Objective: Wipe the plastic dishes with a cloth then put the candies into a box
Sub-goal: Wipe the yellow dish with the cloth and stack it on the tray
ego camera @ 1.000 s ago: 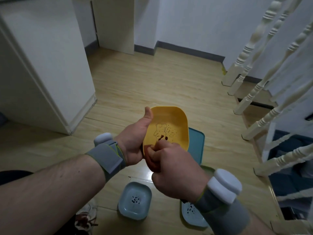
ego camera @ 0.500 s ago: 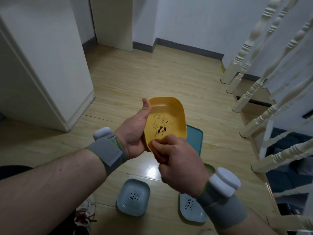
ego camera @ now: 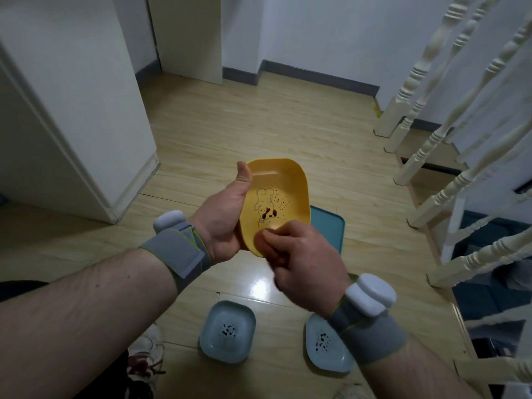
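Note:
My left hand (ego camera: 223,223) grips a yellow plastic dish (ego camera: 283,182) by its left edge, thumb up along the rim, and holds it tilted above the floor. A dog drawing and dots show on the dish's inside. My right hand (ego camera: 305,257) pinches a small brownish cloth (ego camera: 260,243) against the dish's lower edge; most of the cloth is hidden under the fingers. Two pale blue dishes lie on the floor below: one (ego camera: 227,331) in the middle, the other (ego camera: 326,348) partly behind my right wrist.
A teal tray (ego camera: 328,228) lies on the wooden floor behind the yellow dish. White stair balusters (ego camera: 449,197) fill the right side. A white cabinet (ego camera: 72,110) stands at the left. A shoe (ego camera: 146,361) shows at the bottom.
My right hand with the cloth has slid down from the middle of the yellow dish to its lower edge, uncovering the dog drawing. The left hand keeps its grip.

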`<state>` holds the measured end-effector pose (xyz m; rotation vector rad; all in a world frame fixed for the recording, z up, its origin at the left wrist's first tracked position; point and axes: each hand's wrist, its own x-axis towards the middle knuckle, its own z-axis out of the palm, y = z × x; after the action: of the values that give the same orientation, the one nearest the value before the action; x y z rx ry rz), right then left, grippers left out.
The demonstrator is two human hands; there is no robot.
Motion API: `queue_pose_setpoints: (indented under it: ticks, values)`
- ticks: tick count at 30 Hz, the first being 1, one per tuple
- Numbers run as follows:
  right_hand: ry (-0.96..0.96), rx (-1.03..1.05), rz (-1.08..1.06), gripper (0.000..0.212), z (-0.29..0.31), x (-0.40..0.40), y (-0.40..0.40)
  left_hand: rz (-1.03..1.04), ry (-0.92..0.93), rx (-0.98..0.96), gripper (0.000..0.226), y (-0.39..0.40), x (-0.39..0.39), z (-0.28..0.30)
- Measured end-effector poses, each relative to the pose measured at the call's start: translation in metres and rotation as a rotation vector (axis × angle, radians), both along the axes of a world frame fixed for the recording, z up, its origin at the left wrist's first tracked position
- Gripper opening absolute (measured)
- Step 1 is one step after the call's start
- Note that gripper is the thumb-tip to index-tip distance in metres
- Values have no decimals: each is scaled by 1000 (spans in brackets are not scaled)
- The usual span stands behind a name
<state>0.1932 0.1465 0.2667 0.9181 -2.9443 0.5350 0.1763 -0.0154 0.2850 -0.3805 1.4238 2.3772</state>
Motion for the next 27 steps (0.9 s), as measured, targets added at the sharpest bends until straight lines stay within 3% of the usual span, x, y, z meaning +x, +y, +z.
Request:
queue_pose_setpoints:
  ticks: [3,8,13,16,19,22,25,27]
  values:
    - [29,120,-91,35,-4,-13,15,-47,4,-39,78,-1,2,-1]
    - [57,-53,63,34,-7,10,-9,0,-1,1,80,1,0,-3]
    - [161,56,-23,28,-23,-7,15,-158,-67,-45,82,-10,1,0]
    - [265,12,-22,13,-29,-8,19,-222,-78,-78,77,-17,1,8]
    - [289,-177,-52,17,-19,-6,10,-147,34,-131,73,-5,7,10]
    - [210,-345,-94,21,-6,0,-5,105,276,-68,77,16,13,-1]
    - [176,-337,-48,21,-3,11,-17,266,250,178,79,15,11,6]
    - [226,-216,25,28,-8,11,-14,199,198,190,79,2,8,9]
